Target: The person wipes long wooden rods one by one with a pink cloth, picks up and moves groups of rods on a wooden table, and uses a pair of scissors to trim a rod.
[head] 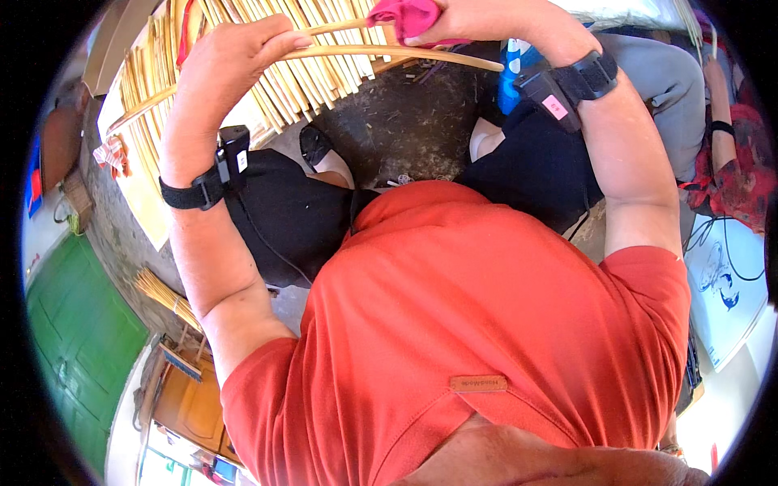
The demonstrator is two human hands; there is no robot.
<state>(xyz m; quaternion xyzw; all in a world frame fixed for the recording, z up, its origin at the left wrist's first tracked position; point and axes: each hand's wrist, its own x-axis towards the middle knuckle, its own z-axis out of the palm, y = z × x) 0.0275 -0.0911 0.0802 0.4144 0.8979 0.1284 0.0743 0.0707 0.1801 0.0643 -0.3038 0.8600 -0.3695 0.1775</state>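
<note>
My left hand (228,70) is closed around thin pale wooden sticks, thumb pressed along them. One curved stick (419,53) runs from it towards the right and ends in the air above the floor. A second stick (337,27) spans from my left hand to a pink cloth (408,19). My right hand (471,23) grips that cloth, wrapped about the stick; its fingers are partly cut off by the picture's top edge. Beneath and beside my left hand, many similar sticks (292,91) lie side by side in a row on a low surface.
A blue bottle-like object (510,82) stands by my right knee. A striped cloth (111,155) lies at the low surface's left edge. A bundle of thin sticks (165,293) and a brush (181,363) are lower left. Another person's arm (720,109) shows at far right.
</note>
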